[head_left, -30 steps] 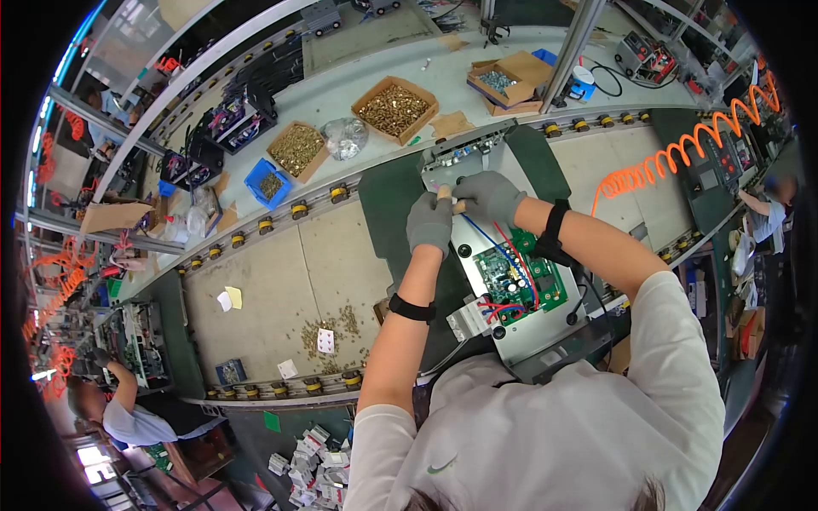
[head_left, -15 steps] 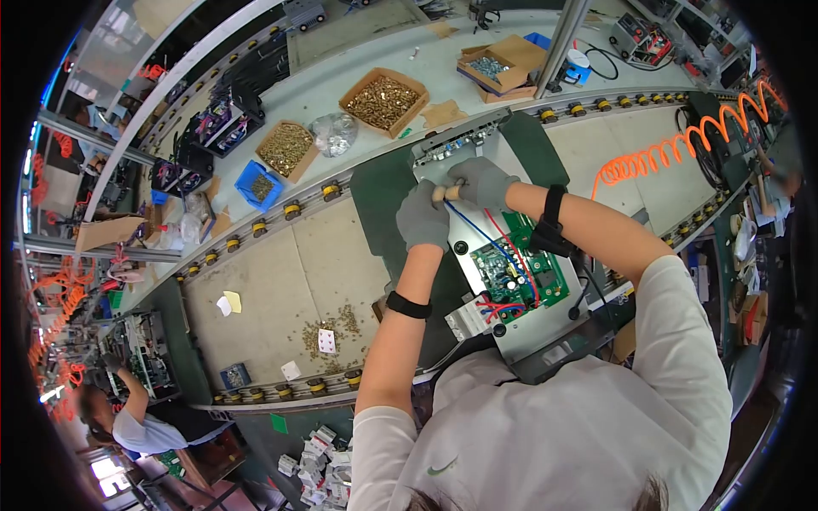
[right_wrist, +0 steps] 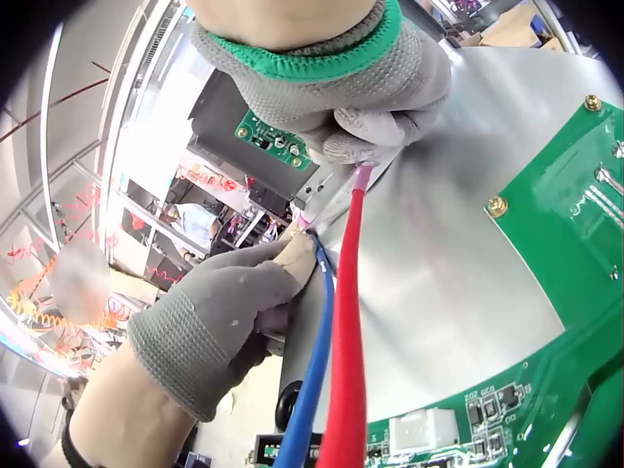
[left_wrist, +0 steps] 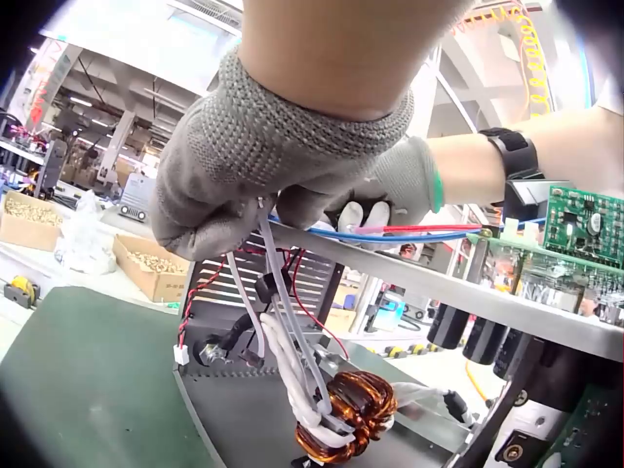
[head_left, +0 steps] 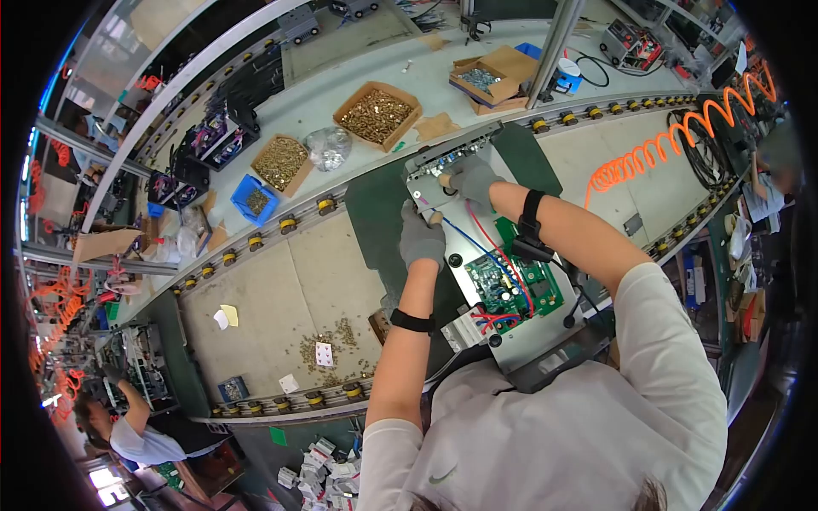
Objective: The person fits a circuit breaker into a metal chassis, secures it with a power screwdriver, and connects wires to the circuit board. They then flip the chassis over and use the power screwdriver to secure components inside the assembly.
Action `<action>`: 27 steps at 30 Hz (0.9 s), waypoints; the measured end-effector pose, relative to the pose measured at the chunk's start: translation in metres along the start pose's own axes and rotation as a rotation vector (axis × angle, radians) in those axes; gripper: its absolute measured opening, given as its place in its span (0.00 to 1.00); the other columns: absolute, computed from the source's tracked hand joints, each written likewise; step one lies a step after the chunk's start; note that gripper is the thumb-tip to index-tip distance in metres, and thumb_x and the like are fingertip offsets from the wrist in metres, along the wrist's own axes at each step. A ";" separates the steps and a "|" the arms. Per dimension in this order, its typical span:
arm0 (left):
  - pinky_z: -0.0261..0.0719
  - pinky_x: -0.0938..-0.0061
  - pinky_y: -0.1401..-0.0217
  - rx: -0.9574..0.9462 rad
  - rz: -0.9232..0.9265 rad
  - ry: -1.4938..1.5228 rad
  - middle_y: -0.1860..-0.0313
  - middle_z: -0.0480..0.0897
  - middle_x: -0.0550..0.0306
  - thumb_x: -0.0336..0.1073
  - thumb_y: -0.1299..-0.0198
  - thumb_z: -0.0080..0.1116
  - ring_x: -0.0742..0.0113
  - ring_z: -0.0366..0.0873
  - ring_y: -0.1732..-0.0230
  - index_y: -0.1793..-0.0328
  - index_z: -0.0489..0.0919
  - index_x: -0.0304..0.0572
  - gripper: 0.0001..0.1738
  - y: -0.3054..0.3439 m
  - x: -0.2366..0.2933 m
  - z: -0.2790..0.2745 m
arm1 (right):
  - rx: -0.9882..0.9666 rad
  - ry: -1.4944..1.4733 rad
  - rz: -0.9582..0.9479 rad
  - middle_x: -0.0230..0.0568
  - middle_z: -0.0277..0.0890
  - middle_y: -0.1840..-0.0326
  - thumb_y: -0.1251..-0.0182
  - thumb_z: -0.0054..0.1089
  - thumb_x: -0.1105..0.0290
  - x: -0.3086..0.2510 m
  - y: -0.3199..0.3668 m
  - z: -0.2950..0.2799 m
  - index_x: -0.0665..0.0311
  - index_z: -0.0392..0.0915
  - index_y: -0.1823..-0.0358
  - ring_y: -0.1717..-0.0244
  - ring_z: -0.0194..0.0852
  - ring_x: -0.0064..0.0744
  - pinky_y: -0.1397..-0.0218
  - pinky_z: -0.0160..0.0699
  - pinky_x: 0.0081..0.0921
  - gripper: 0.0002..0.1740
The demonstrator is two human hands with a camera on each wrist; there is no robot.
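Both hands wear grey gloves and work at the far end of an opened device. My left hand (head_left: 422, 238) is at the left edge of its metal plate (right_wrist: 419, 234), fingers curled and thumb beside the end of a blue wire (right_wrist: 317, 361). In the left wrist view, a pale sleeved lead (left_wrist: 278, 258) rises from a copper coil (left_wrist: 361, 405) into those fingers. My right hand (head_left: 473, 183), over the plate, pinches the pink-sleeved end of a red wire (right_wrist: 349, 322). Both wires run back to a green circuit board (head_left: 503, 285) on the plate.
Boxes of brass-coloured hardware (head_left: 377, 115) and a blue bin (head_left: 255, 202) stand on the far bench. Roller rails (head_left: 326, 205) border the work surface. An orange coiled hose (head_left: 635, 170) hangs at right. Small loose parts (head_left: 341, 341) lie at left; another person (head_left: 141, 434) works beyond.
The hands, together at the blue wire's end before, are now apart. My left hand has moved nearer the body at the plate's left edge; the right stays over the far end.
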State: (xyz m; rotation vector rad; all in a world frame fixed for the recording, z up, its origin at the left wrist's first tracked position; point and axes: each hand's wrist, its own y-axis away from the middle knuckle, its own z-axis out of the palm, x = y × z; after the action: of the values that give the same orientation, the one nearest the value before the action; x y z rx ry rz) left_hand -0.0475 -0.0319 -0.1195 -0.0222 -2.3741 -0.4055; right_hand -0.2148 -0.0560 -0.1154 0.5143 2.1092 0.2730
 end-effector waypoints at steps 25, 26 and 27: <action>0.74 0.69 0.46 -0.041 0.041 0.032 0.50 0.79 0.40 0.44 0.44 0.63 0.52 0.78 0.49 0.38 0.70 0.29 0.32 -0.019 -0.020 0.004 | -0.063 -0.221 0.023 0.37 0.81 0.74 0.40 0.62 0.59 0.000 -0.004 0.011 0.67 0.83 0.72 0.77 0.76 0.27 0.74 0.73 0.28 0.16; 0.74 0.69 0.46 -0.043 0.038 0.036 0.50 0.79 0.40 0.44 0.44 0.63 0.52 0.78 0.49 0.38 0.70 0.29 0.32 -0.019 -0.020 0.003 | -0.065 -0.217 0.025 0.37 0.81 0.74 0.40 0.62 0.59 -0.003 -0.001 0.010 0.67 0.83 0.72 0.77 0.76 0.27 0.74 0.73 0.28 0.16; 0.74 0.69 0.46 -0.071 0.043 0.065 0.50 0.80 0.40 0.44 0.44 0.63 0.52 0.79 0.49 0.38 0.70 0.29 0.33 -0.021 -0.020 0.002 | -0.081 -0.229 0.051 0.38 0.81 0.74 0.40 0.61 0.59 -0.006 0.001 0.007 0.68 0.83 0.72 0.77 0.76 0.27 0.75 0.73 0.28 0.16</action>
State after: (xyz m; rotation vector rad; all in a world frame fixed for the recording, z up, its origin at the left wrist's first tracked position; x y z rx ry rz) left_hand -0.0364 -0.0491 -0.1403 -0.0917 -2.2906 -0.4630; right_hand -0.2053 -0.0579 -0.1146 0.5267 1.8570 0.3127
